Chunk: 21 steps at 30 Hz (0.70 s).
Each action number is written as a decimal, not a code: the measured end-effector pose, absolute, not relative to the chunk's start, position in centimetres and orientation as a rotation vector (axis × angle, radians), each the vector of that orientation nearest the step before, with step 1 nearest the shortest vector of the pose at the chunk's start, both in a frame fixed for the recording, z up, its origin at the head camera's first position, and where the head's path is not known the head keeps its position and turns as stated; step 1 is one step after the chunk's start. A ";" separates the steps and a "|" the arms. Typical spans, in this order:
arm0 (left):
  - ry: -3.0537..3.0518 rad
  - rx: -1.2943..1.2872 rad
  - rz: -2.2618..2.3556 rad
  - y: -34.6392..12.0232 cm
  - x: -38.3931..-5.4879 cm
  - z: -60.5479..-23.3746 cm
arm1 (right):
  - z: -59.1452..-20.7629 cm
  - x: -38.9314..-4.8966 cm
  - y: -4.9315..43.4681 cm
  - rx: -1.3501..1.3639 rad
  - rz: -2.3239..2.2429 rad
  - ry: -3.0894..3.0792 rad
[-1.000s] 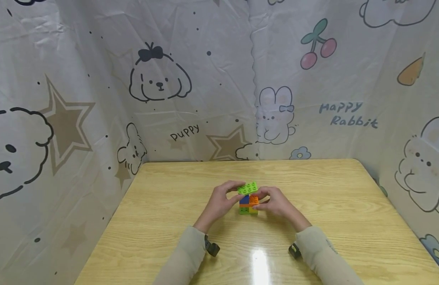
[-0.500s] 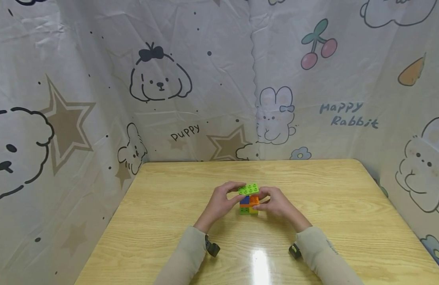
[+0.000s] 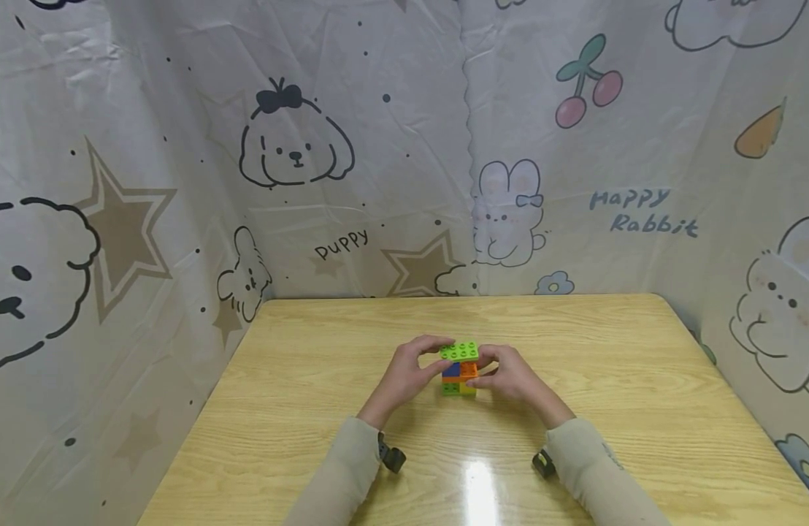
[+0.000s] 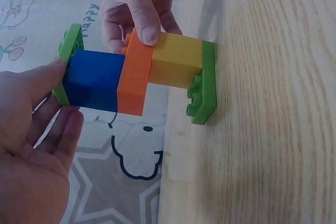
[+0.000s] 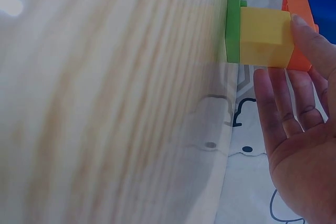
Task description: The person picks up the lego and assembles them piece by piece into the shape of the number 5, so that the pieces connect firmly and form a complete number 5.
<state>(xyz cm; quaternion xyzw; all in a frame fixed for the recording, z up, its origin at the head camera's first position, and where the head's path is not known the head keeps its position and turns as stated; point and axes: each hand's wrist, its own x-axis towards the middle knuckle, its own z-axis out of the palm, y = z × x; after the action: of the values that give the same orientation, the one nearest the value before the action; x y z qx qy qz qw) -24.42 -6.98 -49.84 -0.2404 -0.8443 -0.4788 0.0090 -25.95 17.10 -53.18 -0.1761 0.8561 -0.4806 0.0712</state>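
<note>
A small tower of toy building bricks stands on the table, between my hands. At its base is a flat green brick (image 4: pixel 209 85), carrying a yellow brick (image 5: pixel 266 36) on one side. Above lies a flat orange brick (image 4: pixel 135 80), and a blue brick (image 4: pixel 95 81) sits on its left part. My left hand (image 3: pixel 407 371) pinches another flat green brick (image 3: pixel 460 352) by its left end, against the blue brick's top; whether it is pressed fully on cannot be told. My right hand (image 3: pixel 510 374) grips the orange brick, its thumb reaching the yellow brick's edge.
The wooden table (image 3: pixel 299 351) extends around the tower, with a bright light reflection near its front. A printed fabric curtain (image 3: pixel 404 146) rises behind the table and along both sides. Dark wrist cameras (image 3: pixel 393 459) sit at the sleeve cuffs.
The upper green brick has turned slightly, lowered a little and shifted a touch rightward, now lying more squarely over the tower. Both hands stay nearly still.
</note>
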 end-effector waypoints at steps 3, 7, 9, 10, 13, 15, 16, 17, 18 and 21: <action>-2.643 -0.752 -1.487 -7.0 -24.5 -49.8 | -53.1 -25.9 17.1 -0.519 -1.447 2.573; -2.647 -0.762 -1.486 -7.0 -24.5 -49.8 | -53.1 -25.9 17.0 -0.510 -1.452 2.569; -2.647 -0.765 -1.491 -7.0 -24.5 -49.8 | -53.1 -25.9 17.0 -0.510 -1.452 2.568; -2.647 -0.766 -1.494 -7.1 -24.5 -49.8 | -53.1 -25.9 17.0 -0.510 -1.453 2.567; -2.649 -0.763 -1.492 -7.1 -24.5 -49.8 | -53.2 -25.9 17.1 -0.517 -1.456 2.564; -2.650 -0.760 -1.488 -7.1 -24.5 -49.8 | -53.2 -26.0 17.1 -0.522 -1.461 2.558; -2.651 -0.760 -1.487 -7.0 -24.6 -49.8 | -53.2 -26.0 17.2 -0.526 -1.465 2.554; -2.652 -0.759 -1.485 -7.0 -24.6 -49.9 | -53.3 -26.1 17.2 -0.531 -1.467 2.550; -2.652 -0.759 -1.482 -7.0 -24.6 -49.9 | -53.3 -26.1 17.2 -0.536 -1.467 2.547; -2.649 -0.763 -1.486 -7.0 -24.5 -49.9 | -53.3 -26.1 17.2 -0.544 -1.467 2.542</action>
<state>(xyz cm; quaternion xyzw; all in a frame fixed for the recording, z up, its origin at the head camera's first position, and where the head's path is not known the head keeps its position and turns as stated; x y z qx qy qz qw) -24.54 -7.00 -49.91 -0.2436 -0.8458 -0.4746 0.0046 -26.09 17.22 -53.31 -0.1818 0.8490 -0.4898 0.0783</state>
